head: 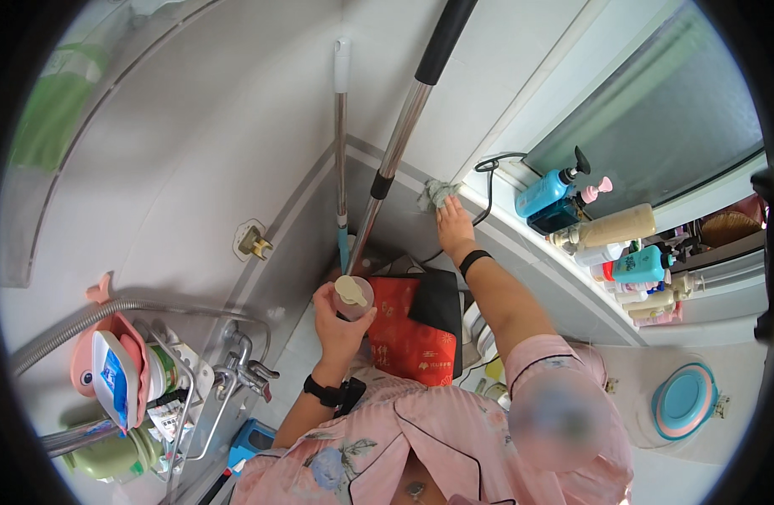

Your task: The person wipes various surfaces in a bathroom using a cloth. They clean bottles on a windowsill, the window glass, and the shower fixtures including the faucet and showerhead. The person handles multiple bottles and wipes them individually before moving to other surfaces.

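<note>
My left hand point(339, 325) is closed around a translucent pump bottle point(353, 300) with a cream-coloured pump top, held low in front of my body. With my right hand point(455, 226) I press a crumpled grey-green cloth point(438, 194) against the tiled wall, at the corner end of the windowsill point(538, 243). The fingertips rest on the cloth and cover part of it. A dark cable point(490, 189) hangs over the sill just right of that hand. Behind the held bottle, two long poles lean into the corner, the thicker one point(399, 136) with a black grip.
Several pump bottles, among them a blue one point(541, 192), line the windowsill. A red bag point(412, 328) stands below. At left are a shower mixer tap point(245, 366), a metal hose point(134, 305) and a loaded wire rack point(188, 404). A folding basin point(685, 401) hangs at right.
</note>
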